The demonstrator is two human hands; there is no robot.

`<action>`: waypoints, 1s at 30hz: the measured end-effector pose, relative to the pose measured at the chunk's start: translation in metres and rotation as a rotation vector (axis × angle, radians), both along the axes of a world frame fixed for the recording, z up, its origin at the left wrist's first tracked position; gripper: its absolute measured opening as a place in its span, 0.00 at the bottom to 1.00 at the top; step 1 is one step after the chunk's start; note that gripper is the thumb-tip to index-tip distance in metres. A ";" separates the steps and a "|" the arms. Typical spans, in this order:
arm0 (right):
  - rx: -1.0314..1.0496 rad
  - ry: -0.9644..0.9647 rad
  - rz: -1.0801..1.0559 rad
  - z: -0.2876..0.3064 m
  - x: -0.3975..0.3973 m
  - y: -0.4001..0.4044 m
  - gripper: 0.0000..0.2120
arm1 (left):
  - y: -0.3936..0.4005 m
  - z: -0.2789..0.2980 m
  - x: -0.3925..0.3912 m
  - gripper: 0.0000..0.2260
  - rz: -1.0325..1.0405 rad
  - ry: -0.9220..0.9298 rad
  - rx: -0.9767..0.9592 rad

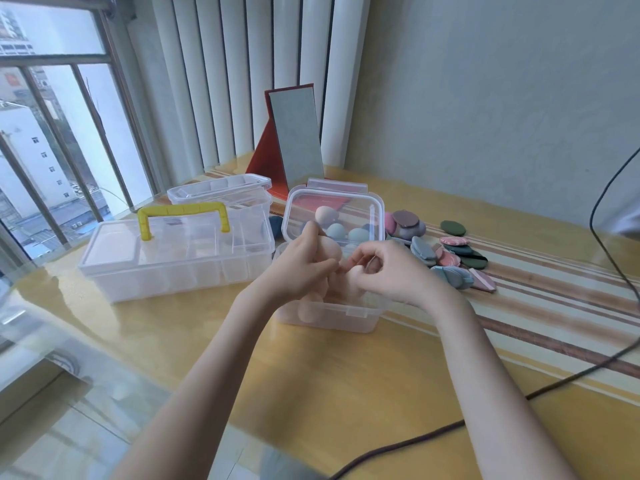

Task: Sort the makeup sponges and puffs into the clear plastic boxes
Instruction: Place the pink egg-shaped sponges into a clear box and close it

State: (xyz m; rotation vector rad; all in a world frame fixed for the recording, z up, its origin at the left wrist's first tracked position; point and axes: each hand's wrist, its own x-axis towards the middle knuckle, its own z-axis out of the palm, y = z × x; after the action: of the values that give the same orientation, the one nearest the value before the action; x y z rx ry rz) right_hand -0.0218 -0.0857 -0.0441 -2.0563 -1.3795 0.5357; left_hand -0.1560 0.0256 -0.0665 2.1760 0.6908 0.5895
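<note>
A small clear plastic box (pixel 332 315) stands in the middle of the table with its lid (pixel 379 211) tipped up behind it. Several peach sponges (pixel 308 311) lie inside. My left hand (pixel 298 268) reaches over the box's left side, fingers curled round a peach sponge (pixel 330 249). My right hand (pixel 391 271) is over the box's right side and pinches another peach sponge (pixel 353 277). Blue and peach sponges (pixel 346 232) show through the raised lid, behind the box. A heap of flat puffs (pixel 446 254) in grey, pink, blue and green lies to the right.
A larger clear box with a yellow handle (pixel 183 216) stands at the left, another clear box (pixel 221 187) behind it. A red-backed mirror (pixel 294 140) stands at the back. A black cable (pixel 433 431) crosses the table's right front. The window is at the left.
</note>
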 end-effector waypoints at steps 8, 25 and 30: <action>-0.130 -0.147 0.054 -0.004 -0.010 0.011 0.04 | 0.001 -0.001 0.000 0.15 -0.011 0.017 0.039; -0.071 -0.258 -0.045 -0.014 -0.013 0.018 0.06 | 0.000 -0.003 -0.004 0.16 -0.010 -0.146 0.008; -0.078 -0.172 -0.025 -0.009 -0.011 0.017 0.07 | 0.000 -0.003 -0.002 0.18 -0.094 0.073 0.140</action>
State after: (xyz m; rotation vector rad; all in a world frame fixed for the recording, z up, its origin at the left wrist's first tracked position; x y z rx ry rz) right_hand -0.0332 -0.0690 -0.0529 -2.2240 -1.4484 0.4156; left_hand -0.1584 0.0255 -0.0694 2.3565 0.5976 0.5254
